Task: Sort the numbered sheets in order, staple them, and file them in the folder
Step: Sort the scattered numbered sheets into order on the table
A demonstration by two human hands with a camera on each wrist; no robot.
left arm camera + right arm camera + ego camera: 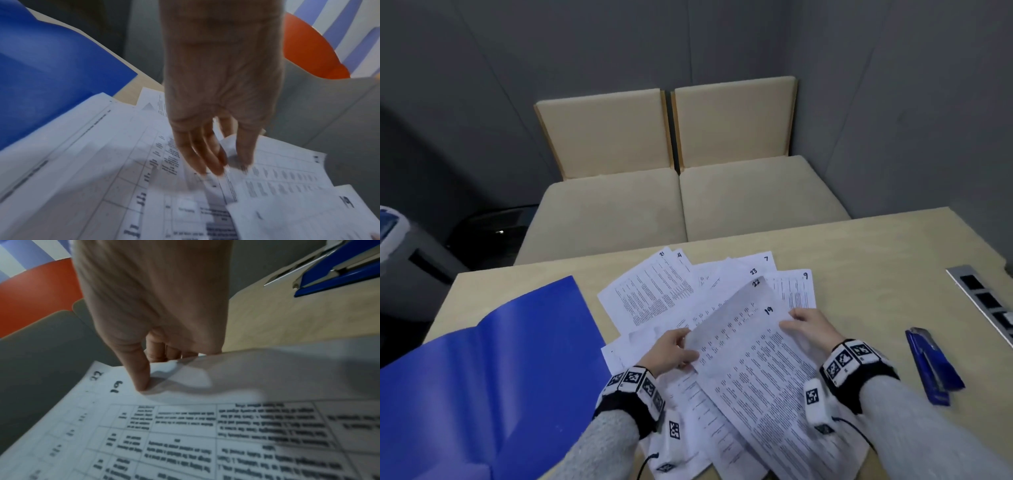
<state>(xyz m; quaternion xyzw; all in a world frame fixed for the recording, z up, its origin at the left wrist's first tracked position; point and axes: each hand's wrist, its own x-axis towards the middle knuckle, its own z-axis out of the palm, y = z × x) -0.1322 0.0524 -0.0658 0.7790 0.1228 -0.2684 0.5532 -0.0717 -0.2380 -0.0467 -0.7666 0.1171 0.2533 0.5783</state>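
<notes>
Numbered printed sheets (654,291) lie fanned over the table's middle, with 21, 4, 7, 23 and 9 showing. Sheet 19 (767,370) lies on sheet 22 (743,301), both raised off the pile. My right hand (808,325) pinches sheet 19 (185,434) at its top right edge, thumb (141,379) on top and fingers curled beneath. My left hand (671,353) pinches the left edge of the raised sheets, the paper between thumb and fingers (209,159). The blue folder (493,370) lies open at left. A blue stapler (933,366) rests at right.
The wooden table (876,274) carries a metal socket strip (983,301) at its right edge. Beige bench cushions (688,205) stand behind the table against grey walls. A dark bin and a grey appliance stand on the floor at left.
</notes>
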